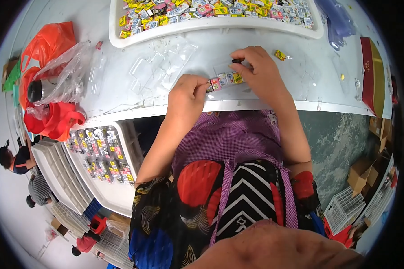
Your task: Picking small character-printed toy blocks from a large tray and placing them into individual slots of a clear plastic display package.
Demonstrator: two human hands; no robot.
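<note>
Head view: left fingers [201, 81] pinch small-box row [222, 80]; right fingers [247, 54] pinch black piece [236, 61].

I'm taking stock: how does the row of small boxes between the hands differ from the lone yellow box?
The row has several boxes side by side; the lone box is single. The row mixes pink, white and yellow; the lone box is mainly yellow. The left hand touches the row; neither hand touches the lone box. Both show yellow.
</note>
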